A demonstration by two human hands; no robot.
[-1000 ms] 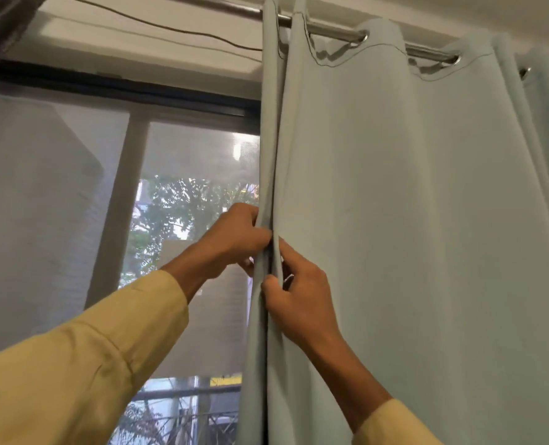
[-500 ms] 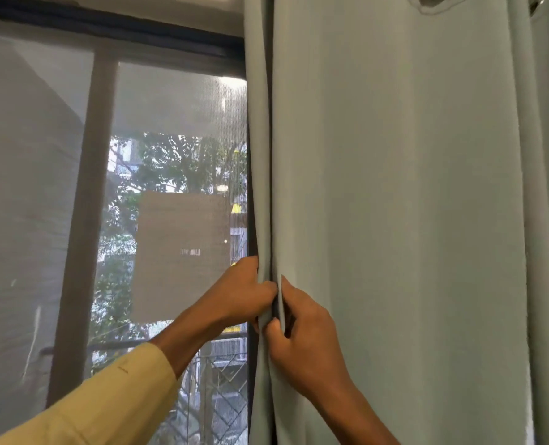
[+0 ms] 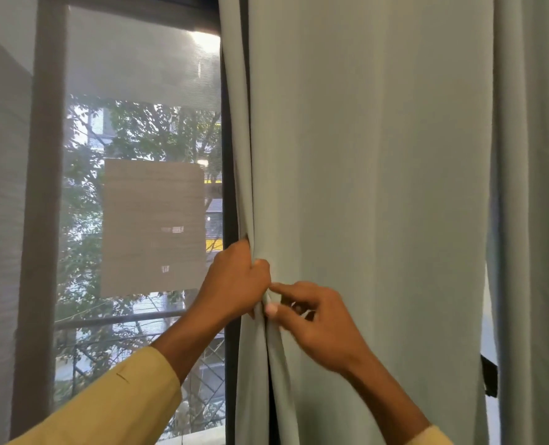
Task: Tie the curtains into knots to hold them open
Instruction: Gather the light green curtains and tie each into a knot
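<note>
Here, with the left grip (image 3: 234,284) curled round the left edge folds of the curtain (image 3: 379,187), just right of the window (image 3: 138,130), and the right grip (image 3: 324,322) pinching the next pleat beside it, gather further folds into one rope before knotting; two grips, seemingly two curtains, the second curtain (image 3: 536,155) at far right.

The curtain (image 3: 379,187) hangs straight down in long folds from above the picture's top edge; what bears it is out of view. Its left edge lies against the dark window frame (image 3: 228,155).
</note>
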